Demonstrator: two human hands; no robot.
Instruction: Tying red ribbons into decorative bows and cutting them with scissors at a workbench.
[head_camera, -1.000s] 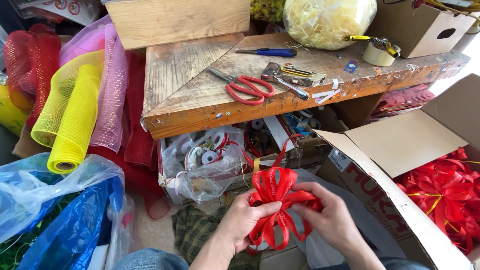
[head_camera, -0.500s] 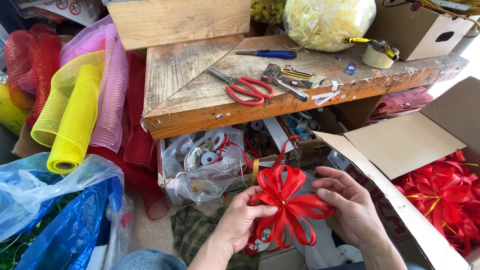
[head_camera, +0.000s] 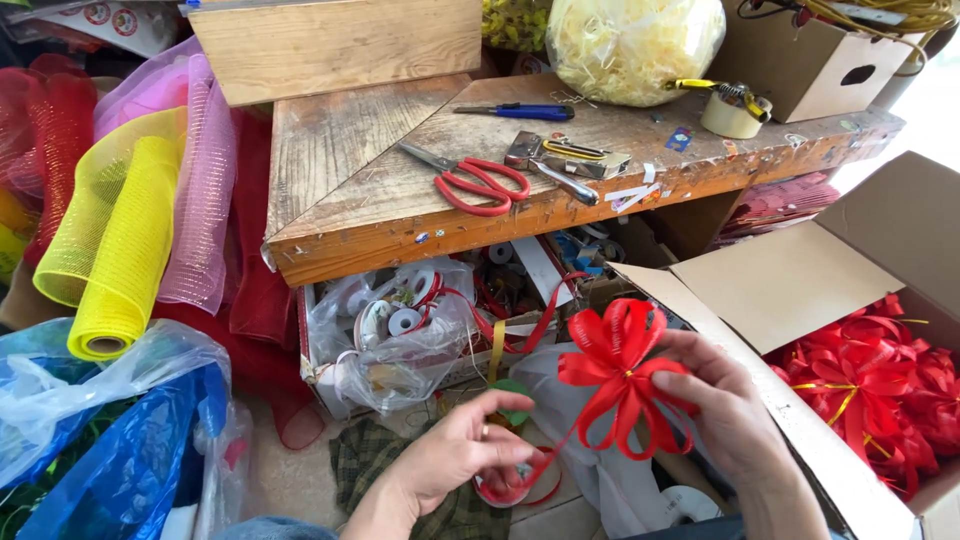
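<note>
Bright, even daylight fills the scene, strongest to the right of the worktop (head_camera: 360, 190), where the upper corner washes out to white. Under the worktop the clutter sits in soft shadow. Focus is sharp throughout (only mild wide-angle bending toward the edges), with faint sheen on the plastic bags (head_camera: 110, 400) left of it.

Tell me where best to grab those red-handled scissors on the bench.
Probably by the closed blades, coming from above: the scissors lie flat on the wooden bench, blades pointing up-left with bare wood around them, while the stapler crowds the red loops on the right.
</note>
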